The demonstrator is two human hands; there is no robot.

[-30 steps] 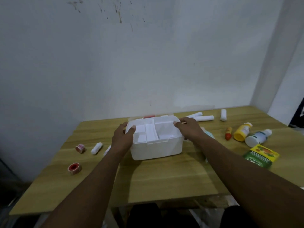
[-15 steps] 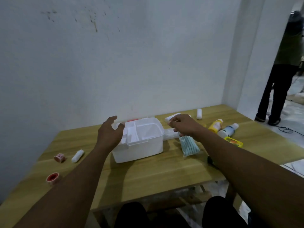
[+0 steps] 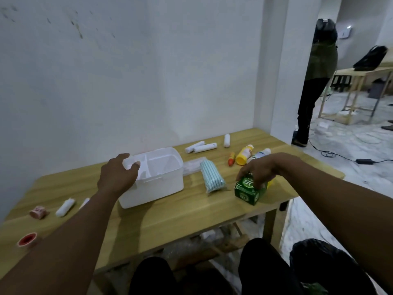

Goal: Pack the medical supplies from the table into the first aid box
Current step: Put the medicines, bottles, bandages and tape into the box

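Note:
The white first aid box (image 3: 161,186) stands open on the wooden table (image 3: 174,218), its divided tray showing. My left hand (image 3: 117,177) grips the box's left rim. At the table's right front, my right hand (image 3: 258,170) closes on the top of a green carton (image 3: 247,191). A striped blue packet (image 3: 212,177) lies between box and carton. White bandage rolls (image 3: 201,147), an orange tube (image 3: 231,159), a yellow bottle (image 3: 243,155) and a white bottle (image 3: 260,154) lie behind.
Left of the box lie a white roll (image 3: 64,207), a pink tape roll (image 3: 38,212) and a red tape roll (image 3: 27,239). A person (image 3: 314,81) stands by the doorway at right. A black bag (image 3: 325,271) sits on the floor by my knee.
My right hand has moved from the box's right side to the green carton and closed on it. My left hand has settled onto the box's left rim. The view has swung right.

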